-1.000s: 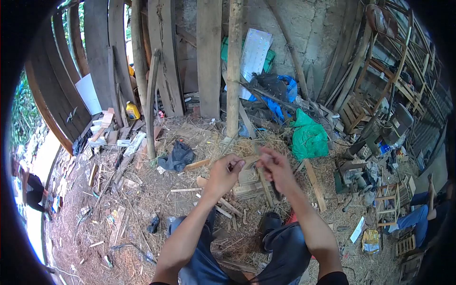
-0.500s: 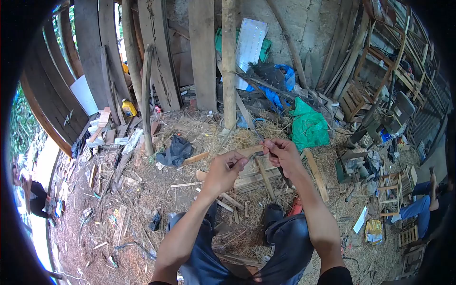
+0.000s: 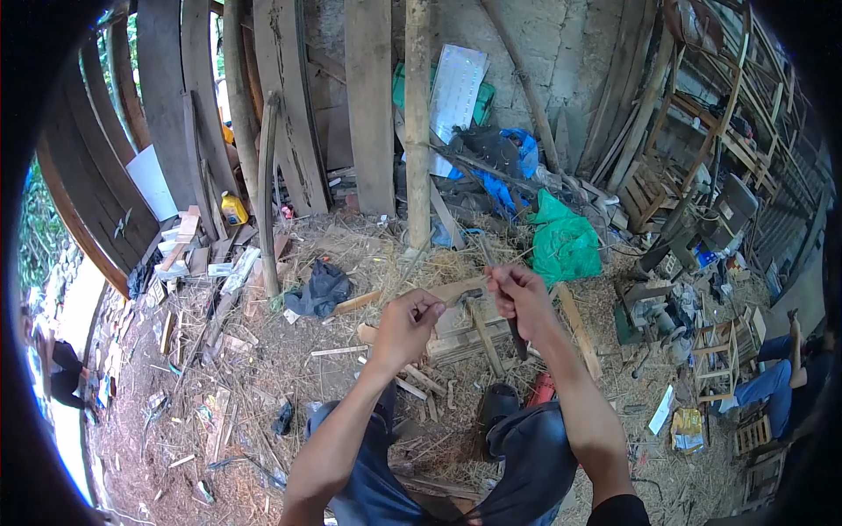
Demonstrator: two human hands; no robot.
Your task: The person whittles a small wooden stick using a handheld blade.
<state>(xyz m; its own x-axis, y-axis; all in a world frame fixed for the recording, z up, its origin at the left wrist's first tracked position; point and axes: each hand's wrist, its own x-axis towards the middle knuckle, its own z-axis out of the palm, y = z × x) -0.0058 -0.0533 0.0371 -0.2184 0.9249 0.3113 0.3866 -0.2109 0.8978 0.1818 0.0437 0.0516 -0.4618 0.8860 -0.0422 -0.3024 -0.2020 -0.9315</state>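
My right hand (image 3: 519, 298) is closed around a slim tool (image 3: 522, 344) with a dark handle below the fist and a narrow grey blade or shaft pointing up and away. Its exact kind is not clear. To its left, my left hand (image 3: 409, 329) has thumb and fingertips pinched together; whatever lies between them is too small to make out. The two hands are apart, held above my knees. Beneath them on the ground rests a hammer (image 3: 471, 296), its wooden handle running towards my feet, near some planks (image 3: 465, 344).
A wooden post (image 3: 418, 131) rises ahead. Beyond my right hand lies a green sack (image 3: 564, 238), and at left a dark cloth (image 3: 320, 288). A red object (image 3: 544, 387) lies by my shoe. Another person (image 3: 785, 377) sits at far right; scrap wood and straw cover the floor.
My hands were close together, fingertips nearly meeting; now a wider gap separates them. The right hand has dropped slightly, and the hammer head between them shows more fully.
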